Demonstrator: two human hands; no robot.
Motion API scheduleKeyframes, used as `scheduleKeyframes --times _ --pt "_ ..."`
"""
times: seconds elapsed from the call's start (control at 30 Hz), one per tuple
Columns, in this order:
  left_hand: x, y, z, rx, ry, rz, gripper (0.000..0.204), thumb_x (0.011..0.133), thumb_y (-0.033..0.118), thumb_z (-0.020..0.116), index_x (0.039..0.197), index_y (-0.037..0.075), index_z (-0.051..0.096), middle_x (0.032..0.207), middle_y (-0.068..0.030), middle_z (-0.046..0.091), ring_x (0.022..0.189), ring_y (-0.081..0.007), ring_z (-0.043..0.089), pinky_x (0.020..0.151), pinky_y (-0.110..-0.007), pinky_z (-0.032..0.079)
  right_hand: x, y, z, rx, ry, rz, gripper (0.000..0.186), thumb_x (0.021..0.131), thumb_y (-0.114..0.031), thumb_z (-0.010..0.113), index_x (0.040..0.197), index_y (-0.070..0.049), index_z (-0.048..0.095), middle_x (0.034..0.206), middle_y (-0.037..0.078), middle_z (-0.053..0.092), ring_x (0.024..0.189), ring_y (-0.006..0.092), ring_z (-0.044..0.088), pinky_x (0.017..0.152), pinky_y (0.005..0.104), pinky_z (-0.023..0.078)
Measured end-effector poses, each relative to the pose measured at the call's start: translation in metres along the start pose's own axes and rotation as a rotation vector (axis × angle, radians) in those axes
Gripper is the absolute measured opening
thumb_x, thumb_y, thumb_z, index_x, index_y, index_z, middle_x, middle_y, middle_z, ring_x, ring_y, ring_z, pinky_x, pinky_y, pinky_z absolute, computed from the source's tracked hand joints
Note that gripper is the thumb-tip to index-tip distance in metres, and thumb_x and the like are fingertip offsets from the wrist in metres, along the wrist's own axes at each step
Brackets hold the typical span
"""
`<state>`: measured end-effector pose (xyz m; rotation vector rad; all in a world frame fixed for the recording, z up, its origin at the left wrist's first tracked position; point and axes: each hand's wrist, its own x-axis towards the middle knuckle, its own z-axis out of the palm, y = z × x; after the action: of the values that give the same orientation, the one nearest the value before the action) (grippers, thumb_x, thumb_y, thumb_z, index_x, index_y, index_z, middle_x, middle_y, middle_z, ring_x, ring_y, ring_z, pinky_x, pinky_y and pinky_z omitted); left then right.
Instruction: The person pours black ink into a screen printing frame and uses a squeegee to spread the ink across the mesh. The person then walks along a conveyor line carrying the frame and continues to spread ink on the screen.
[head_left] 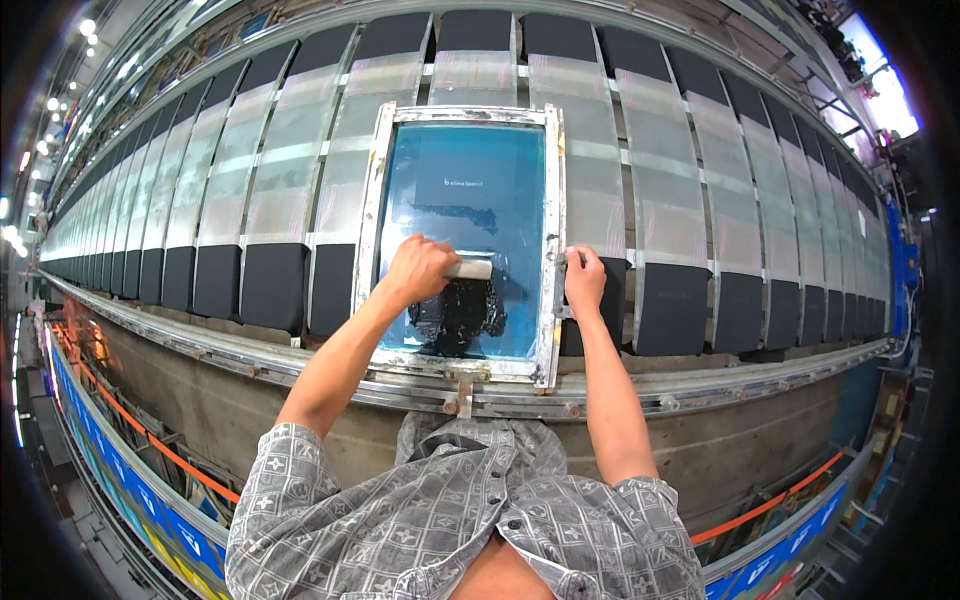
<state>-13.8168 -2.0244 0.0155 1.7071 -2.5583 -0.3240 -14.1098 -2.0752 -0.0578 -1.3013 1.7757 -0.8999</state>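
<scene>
Dark-ended grey pallets (670, 195) flank the blue screen (520, 220), where I have my left hand (423, 268) closed around a pale squeegee (472, 269) jutting rightward, just beyond black ink (455, 318). My right hand (585, 275) curls at the frame (554, 225); whether gripping, I cannot tell.

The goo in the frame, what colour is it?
The goo is black, best seen in the head view.

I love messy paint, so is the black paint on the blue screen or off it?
On: shiny black paint covers part of the blue screen, just below the scraper in the left hand.
</scene>
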Motion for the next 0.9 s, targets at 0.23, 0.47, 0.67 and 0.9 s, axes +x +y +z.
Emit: scheduleKeyframes --times 0.23,0.47,0.67,0.9 --pt "-0.001 0.003 0.009 0.0 -0.004 -0.006 0.039 0.061 0.008 0.073 0.1 0.015 0.074 0.1 -0.0035 0.072 0.08 -0.0261 0.067 0.079 -0.039 0.048 0.004 0.017 0.003 0.037 -0.027 0.049 0.031 0.092 -0.032 0.061 0.1 -0.004 0.07 0.084 0.017 0.07 0.082 0.0313 0.068 0.075 0.0395 0.05" --pt "-0.061 0.044 0.025 -0.017 0.045 0.006 0.04 0.06 0.005 0.071 0.099 0.013 0.072 0.095 -0.0031 0.071 0.076 -0.0238 0.066 0.074 -0.037 0.047 0.001 0.012 0.003 0.059 -0.043 0.086 0.03 0.092 -0.031 0.061 0.1 -0.004 0.07 0.084 0.015 0.07 0.08 0.0264 0.068 0.075 0.0371 0.05" --pt "-0.066 0.05 0.011 -0.103 -0.082 -0.014 0.036 0.061 0.009 0.077 0.096 0.015 0.075 0.086 -0.0038 0.072 0.076 -0.0245 0.069 0.074 -0.04 0.052 0.005 0.017 -0.001 0.045 -0.011 0.065 0.032 0.091 -0.032 0.062 0.101 -0.003 0.07 0.086 0.016 0.071 0.083 0.0276 0.068 0.077 0.0377 0.05" --pt "0.001 -0.003 -0.005 -0.085 0.004 -0.026 0.033 0.067 0.005 0.072 0.098 0.016 0.075 0.096 -0.0034 0.071 0.087 -0.027 0.066 0.08 -0.042 0.049 0.009 0.018 0.008 0.086 -0.042 0.076 0.031 0.091 -0.032 0.062 0.101 -0.004 0.07 0.086 0.017 0.071 0.083 0.0303 0.068 0.077 0.0389 0.05"
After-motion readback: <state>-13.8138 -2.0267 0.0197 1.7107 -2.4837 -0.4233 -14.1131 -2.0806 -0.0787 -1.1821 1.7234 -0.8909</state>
